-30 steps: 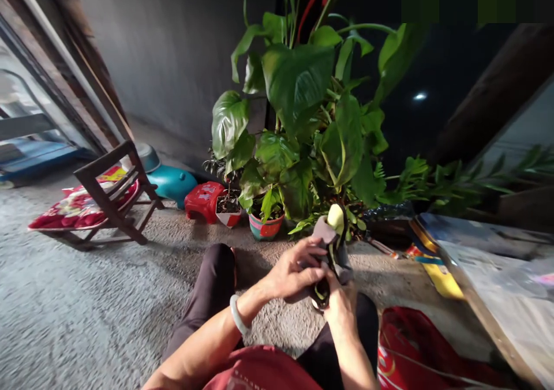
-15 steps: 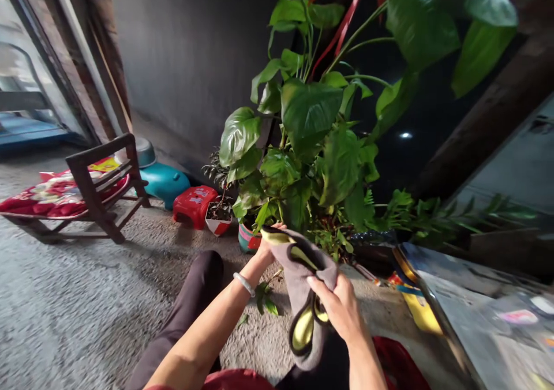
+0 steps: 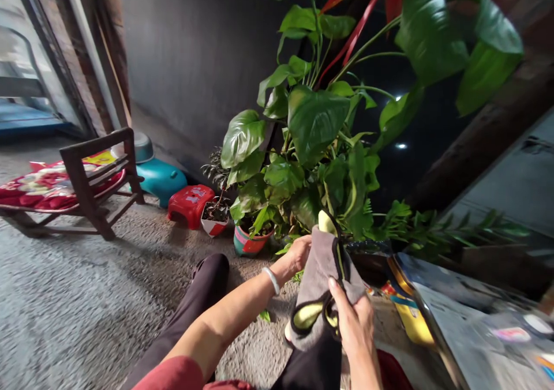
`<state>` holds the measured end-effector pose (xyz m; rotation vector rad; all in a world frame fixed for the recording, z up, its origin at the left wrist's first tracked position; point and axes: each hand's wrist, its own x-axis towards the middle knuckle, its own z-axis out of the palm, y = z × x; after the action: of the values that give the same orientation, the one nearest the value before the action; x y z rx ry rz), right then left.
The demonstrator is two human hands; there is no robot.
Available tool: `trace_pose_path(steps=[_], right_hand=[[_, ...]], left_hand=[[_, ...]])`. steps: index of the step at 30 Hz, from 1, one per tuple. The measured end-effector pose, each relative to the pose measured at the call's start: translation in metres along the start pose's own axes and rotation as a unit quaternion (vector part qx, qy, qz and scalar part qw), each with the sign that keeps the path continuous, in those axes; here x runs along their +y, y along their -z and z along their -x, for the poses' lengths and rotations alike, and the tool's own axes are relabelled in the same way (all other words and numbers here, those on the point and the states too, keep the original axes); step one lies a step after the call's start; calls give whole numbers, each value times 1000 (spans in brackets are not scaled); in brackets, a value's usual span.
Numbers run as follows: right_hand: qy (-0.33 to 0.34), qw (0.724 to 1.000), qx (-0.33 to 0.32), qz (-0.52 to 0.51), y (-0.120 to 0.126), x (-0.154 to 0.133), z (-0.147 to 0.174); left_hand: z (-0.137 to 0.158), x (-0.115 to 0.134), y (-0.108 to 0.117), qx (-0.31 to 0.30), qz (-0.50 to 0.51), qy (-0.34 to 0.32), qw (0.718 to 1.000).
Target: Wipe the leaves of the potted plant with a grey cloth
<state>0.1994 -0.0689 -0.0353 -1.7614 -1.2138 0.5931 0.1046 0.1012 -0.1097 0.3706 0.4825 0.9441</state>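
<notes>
I am sitting on a rough grey floor, looking down at my two hands and the grey cloth I hold between them. The cloth is grey with black edging and a yellow-green lining. Its long axis runs from about 7 o'clock, low near my lap, up to 1 o'clock, where a yellow tip pokes out.

My left hand grips the upper part of the cloth from the 10 o'clock side, its fingers closed around the far edge. A pale bangle sits on that wrist. My right hand holds the lower part from the 4 o'clock side, fingers pinched on the black-edged opening. Both hands touch the cloth, and the right is nearer to me.

At 12 o'clock, just beyond the cloth, stands a big leafy plant with red ribbons above it. A small striped pot and a white and red pot stand at 11 o'clock. Farther along at 10 o'clock are a red stool, a teal container and a dark wooden chair against a dark wall. At 3 o'clock lies a stack of printed sheets.
</notes>
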Motion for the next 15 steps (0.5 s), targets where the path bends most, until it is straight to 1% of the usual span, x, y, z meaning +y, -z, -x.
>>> trace_pose_path(steps=[1,3,5,6,7,9,10,11,13,15], right_hand=[[-11,1000,2,5,3,8,2],[-32,999,12,7,7,18,2],[-34,999,16,2,10,18,-3],[-29,999,24,2,11,14,-8],[-16,999,42,4,10,6,-14],[38,996,86,4,3,-15,-30],[73,992,105,3,-4,-27,-40],[104,989,109,9,-14,-38,-50],[139,987,67,37,-40,-53,-63],[145,987,-10,74,-66,-51,-65]], left_hand=[[-8,0,-1,21,0,11,1000],[-16,5,5,90,-8,0,996],[-15,16,23,160,-21,-27,987],[-11,22,35,184,-24,-40,982],[-5,29,48,199,-25,-55,978],[8,43,73,221,-27,-83,971],[15,48,84,229,-28,-95,968],[22,53,92,234,-32,-109,965],[32,60,106,237,-50,-147,959],[39,66,116,234,-71,-184,952]])
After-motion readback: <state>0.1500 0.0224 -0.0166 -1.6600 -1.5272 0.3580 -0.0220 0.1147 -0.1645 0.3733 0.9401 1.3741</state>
